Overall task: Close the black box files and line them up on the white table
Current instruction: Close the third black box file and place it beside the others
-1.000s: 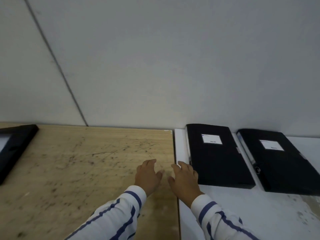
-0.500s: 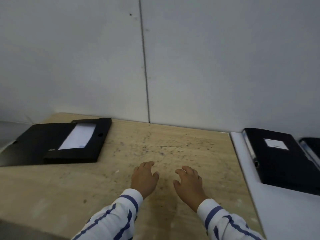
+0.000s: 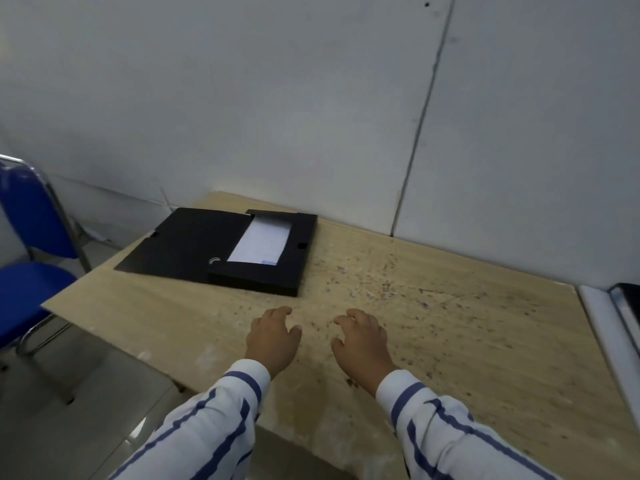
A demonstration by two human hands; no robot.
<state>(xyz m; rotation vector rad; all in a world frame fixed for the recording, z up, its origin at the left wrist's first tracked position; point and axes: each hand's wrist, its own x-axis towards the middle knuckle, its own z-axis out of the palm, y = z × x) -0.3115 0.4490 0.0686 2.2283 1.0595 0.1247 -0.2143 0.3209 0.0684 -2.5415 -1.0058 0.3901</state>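
- Box file (image 3: 221, 251) lies open at the wooden bench's (image 3: 450, 323) far left, paper (image 3: 259, 244) showing inside.
- Left hand (image 3: 272, 339) and right hand (image 3: 363, 344) hover empty, fingers loosely curled, near the file.

a wooden table (image 3: 398, 306) with a pale, scratched and stained top stands against the wall. on its far left part lies an open black box file (image 3: 221, 251), its lid spread flat to the left and white paper (image 3: 259, 244) inside. a white table (image 3: 602, 323) touches its right edge.
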